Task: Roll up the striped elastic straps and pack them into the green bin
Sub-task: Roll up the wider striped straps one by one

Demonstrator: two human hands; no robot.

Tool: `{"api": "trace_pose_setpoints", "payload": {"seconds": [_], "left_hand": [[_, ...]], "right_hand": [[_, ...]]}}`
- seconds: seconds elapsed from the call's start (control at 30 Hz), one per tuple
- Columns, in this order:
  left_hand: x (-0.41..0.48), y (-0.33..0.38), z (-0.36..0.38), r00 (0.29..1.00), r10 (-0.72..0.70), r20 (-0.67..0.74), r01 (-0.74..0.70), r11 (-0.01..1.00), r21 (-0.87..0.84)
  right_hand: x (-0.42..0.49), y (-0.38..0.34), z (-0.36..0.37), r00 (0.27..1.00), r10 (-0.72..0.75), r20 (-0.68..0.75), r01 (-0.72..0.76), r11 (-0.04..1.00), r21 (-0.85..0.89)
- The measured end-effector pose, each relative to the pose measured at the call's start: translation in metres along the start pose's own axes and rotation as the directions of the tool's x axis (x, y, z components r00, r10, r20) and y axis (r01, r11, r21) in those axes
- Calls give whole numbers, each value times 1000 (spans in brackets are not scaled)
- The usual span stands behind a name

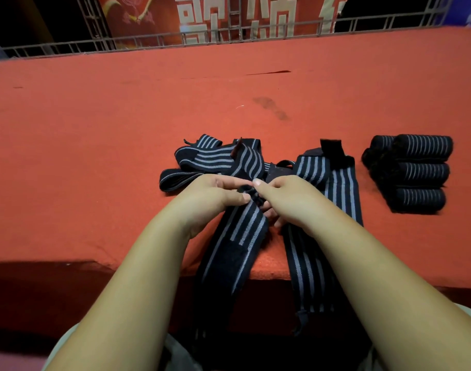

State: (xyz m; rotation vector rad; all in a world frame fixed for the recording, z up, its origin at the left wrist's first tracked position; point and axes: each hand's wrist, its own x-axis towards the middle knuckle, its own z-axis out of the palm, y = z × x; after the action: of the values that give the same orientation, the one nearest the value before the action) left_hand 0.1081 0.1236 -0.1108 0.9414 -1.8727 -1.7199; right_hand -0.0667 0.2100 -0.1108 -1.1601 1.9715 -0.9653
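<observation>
A: What are the hands doing?
B: The left hand (pixel 215 194) and right hand (pixel 285 194) are both pinching the end of a navy grey-striped elastic strap (pixel 245 231), fingers curled, starting a roll. Its tail is hanging over the red cloth-covered bench (pixel 95 156).
A: Advice?
B: Keeping the first turns tight and the edges aligned, I'd judge. Dark striped finished rolls (pixel 413 170) are lying to the right; no green bin is showing.
</observation>
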Motion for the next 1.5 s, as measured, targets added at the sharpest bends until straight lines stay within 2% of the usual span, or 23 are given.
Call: {"api": "trace_pose_setpoints", "payload": {"seconds": [0.1,0.27,0.43,0.67,0.77,0.9,0.97,1.1,1.2,1.27,1.37,1.5], "left_hand": [[-2,0,1,999,37,-23,-37,999,-19],[-7,5,8,986,89,-139,-111,981,-159],[-6,4,10,965,141,-221,-167,980,-104],[-7,4,15,908,214,-361,-177,975,134],[-8,3,15,924,232,-304,-196,970,145],[-9,8,14,942,228,-246,-199,970,138],[-7,10,12,933,217,-288,-189,974,123],[4,5,-1,881,193,-432,-147,979,137],[13,3,-23,762,116,-637,-141,990,10],[16,3,-38,708,64,-704,-150,987,-61],[20,-2,-44,718,19,-696,-108,991,-85],[18,0,-26,724,126,-678,-111,992,66]], "right_hand": [[2,1,1,999,52,10,-53,996,68],[2,-2,3,995,90,53,-100,966,238],[1,-10,0,997,48,64,-65,950,305],[5,-11,1,996,21,89,-43,967,253],[3,-14,1,998,5,63,-20,971,240],[0,-19,-1,999,-35,13,33,990,135],[-1,-17,-1,990,-136,-33,138,988,74],[-1,-12,0,973,-231,-20,232,972,36],[0,-8,-4,961,-253,-113,256,967,11],[1,-5,-10,955,-243,-173,254,966,47],[3,-3,-17,948,-224,-225,256,958,128],[-2,-2,-22,920,-244,-307,306,937,172]]}}
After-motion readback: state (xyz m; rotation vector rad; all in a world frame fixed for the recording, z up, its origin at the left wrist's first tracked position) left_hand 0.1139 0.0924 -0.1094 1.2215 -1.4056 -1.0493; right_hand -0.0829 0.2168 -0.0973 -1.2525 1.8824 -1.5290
